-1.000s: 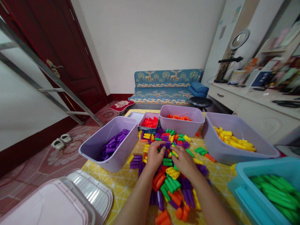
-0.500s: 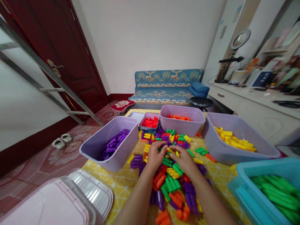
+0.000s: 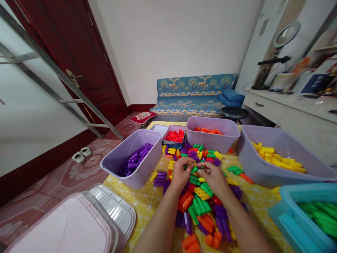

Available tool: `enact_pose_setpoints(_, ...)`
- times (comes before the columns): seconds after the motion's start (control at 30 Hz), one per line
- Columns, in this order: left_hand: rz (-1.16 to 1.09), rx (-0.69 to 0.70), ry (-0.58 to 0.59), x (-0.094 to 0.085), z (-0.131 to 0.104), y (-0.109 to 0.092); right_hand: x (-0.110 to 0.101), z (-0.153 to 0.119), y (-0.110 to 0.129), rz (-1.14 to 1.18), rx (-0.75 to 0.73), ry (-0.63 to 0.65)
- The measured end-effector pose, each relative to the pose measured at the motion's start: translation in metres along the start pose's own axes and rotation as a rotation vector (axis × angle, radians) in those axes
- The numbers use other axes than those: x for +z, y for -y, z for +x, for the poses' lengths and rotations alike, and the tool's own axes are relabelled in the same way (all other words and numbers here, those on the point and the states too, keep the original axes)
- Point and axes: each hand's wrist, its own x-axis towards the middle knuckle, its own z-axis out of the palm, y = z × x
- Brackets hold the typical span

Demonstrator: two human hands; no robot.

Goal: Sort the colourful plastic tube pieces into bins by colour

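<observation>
Yellow cloth [image 3: 144, 207] with white lines covered the table, in a white-walled room. On it, mid-pile, a green piece [image 3: 194, 170] lay between the fingertips of the left hand [image 3: 181, 174] and the right hand [image 3: 214, 175]. Both hands were curled inward, their fingertips close to each other; I could not tell which of the 2, if either, gripped the piece. Around them spread the mixed pile of plastic tubes: nearer the person were yellow tubes [image 3: 202, 193], a row of green tubes [image 3: 201, 206] and orange tubes [image 3: 206, 223].

Left of the pile stood a lavender bin [image 3: 147, 168] with purple tubes [image 3: 137, 158]. Beyond the pile were a small box [image 3: 173, 144] of red pieces [image 3: 175, 136] and a 2nd lavender bin [image 3: 213, 141] holding orange pieces [image 3: 209, 130]. To the right, a 3rd lavender bin [image 3: 252, 172] held yellow pieces [image 3: 280, 160], and a turquoise bin [image 3: 297, 225] held green ones.

A pink lid [image 3: 65, 225] overlapped a clear lid [image 3: 118, 203] at the near left. Farther off were a blue sofa [image 3: 195, 95], a black stool [image 3: 234, 112] and a ladder [image 3: 72, 101] before a dark red door [image 3: 58, 45].
</observation>
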Motion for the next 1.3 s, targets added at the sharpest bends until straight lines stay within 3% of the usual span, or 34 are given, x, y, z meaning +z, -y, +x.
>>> enact_pose_setpoints(0.27,-0.120,-0.112,0.043,0.002,-0.001,-0.003,0.001,0.003,-0.010,-0.044,-0.047,0.027)
enact_pose_setpoints(0.47,-0.188,-0.152,0.070,0.002,-0.001,-0.007,0.001,0.000,0.000,-0.178,-0.092,0.093)
enact_pose_setpoints(0.63,-0.122,-0.161,0.001,0.001,-0.001,-0.005,0.000,-0.002,0.007,-0.183,-0.111,0.042)
enact_pose_setpoints(0.87,-0.135,-0.128,0.069,0.001,-0.001,-0.006,-0.012,-0.001,0.015,-0.355,-0.152,0.004)
enact_pose_setpoints(1.17,-0.206,-0.140,0.079,0.002,-0.001,-0.006,-0.010,-0.004,0.022,-0.047,-0.036,0.018)
enact_pose_setpoints(1.3,-0.189,-0.128,0.100,0.001,-0.002,-0.007,-0.008,-0.003,0.019,0.028,-0.027,-0.050)
